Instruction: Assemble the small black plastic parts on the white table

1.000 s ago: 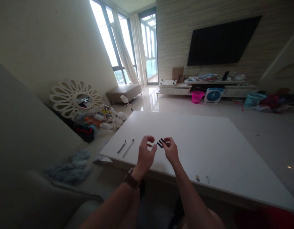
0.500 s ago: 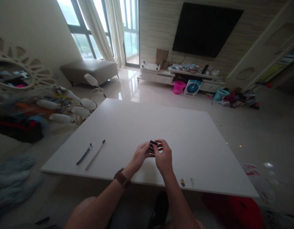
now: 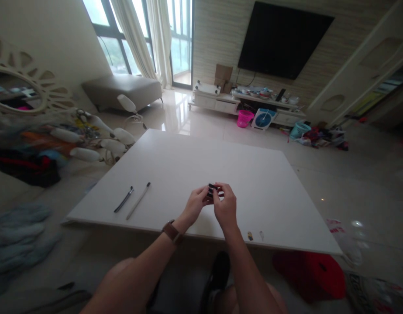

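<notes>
My left hand (image 3: 196, 202) and my right hand (image 3: 225, 203) meet above the front middle of the white table. Both are closed around a small black block-like object (image 3: 212, 189), partly covered by my fingers; its kind is unclear. To the left lie two slim things side by side: a dark stick with a small bent head (image 3: 123, 199) and a grey stick with a dark tip (image 3: 138, 201). Close to the front edge, right of my right forearm, are a tiny yellow and dark figure (image 3: 250, 236) and a small pale piece (image 3: 262, 235).
The white table (image 3: 201, 152) spreads out before me. A lamp with several white shades (image 3: 86, 154) stands off its left side. A red thing (image 3: 312, 277) is below the front right edge. Beyond are a pink basket (image 3: 244, 118), a blue fan (image 3: 263, 119) and a low cabinet (image 3: 214, 104).
The view has shifted slightly, so the table and the things on it appear a little higher. Both hands keep hold of the black object, which seems turned slightly.
</notes>
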The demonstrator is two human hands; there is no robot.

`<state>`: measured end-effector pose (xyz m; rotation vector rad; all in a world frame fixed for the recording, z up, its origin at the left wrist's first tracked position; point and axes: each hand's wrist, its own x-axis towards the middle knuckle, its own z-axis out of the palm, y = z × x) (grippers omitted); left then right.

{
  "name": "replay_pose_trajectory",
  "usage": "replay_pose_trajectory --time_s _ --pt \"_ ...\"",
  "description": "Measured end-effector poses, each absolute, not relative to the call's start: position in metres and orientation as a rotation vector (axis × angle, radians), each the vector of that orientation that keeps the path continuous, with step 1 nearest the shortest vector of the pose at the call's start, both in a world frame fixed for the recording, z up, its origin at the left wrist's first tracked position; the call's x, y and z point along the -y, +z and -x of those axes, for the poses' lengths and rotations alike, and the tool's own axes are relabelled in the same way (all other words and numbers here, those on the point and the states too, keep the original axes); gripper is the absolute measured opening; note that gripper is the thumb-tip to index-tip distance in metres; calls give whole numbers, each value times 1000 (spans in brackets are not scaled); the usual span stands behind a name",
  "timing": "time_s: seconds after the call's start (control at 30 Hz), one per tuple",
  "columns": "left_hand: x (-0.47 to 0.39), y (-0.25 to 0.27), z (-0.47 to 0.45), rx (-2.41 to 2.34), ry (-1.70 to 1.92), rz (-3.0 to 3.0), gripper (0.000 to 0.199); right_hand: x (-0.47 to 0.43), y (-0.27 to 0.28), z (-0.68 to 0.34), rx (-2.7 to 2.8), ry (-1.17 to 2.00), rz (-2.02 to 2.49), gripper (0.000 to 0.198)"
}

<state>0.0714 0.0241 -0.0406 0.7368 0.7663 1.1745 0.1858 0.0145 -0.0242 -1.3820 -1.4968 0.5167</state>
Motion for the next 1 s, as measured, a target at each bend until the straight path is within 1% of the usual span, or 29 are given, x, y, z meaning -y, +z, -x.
replay_pose_trajectory --time_s 0.13,0.27,0.4,0.6,0.77,1.0 --pt "-4 -37 -65 -787 1201 -805 47 2 -19 -181 1559 493 1358 17" --pt "11 -37 -59 -838 1227 -878 47 14 -18 -178 1610 533 1352 14" --pt "19 -38 -56 -925 1206 -961 42 21 -20 -179 1615 587 1378 12" --pt "21 -33 -57 -1008 1195 -1138 36 22 -18 -181 1624 594 1432 11" --pt "16 -30 -55 -1033 1194 -1182 36 12 -18 -179 1653 557 1442 8" --pt "14 -26 -44 -988 1138 -1147 39 14 -18 -179 1733 605 1424 10"
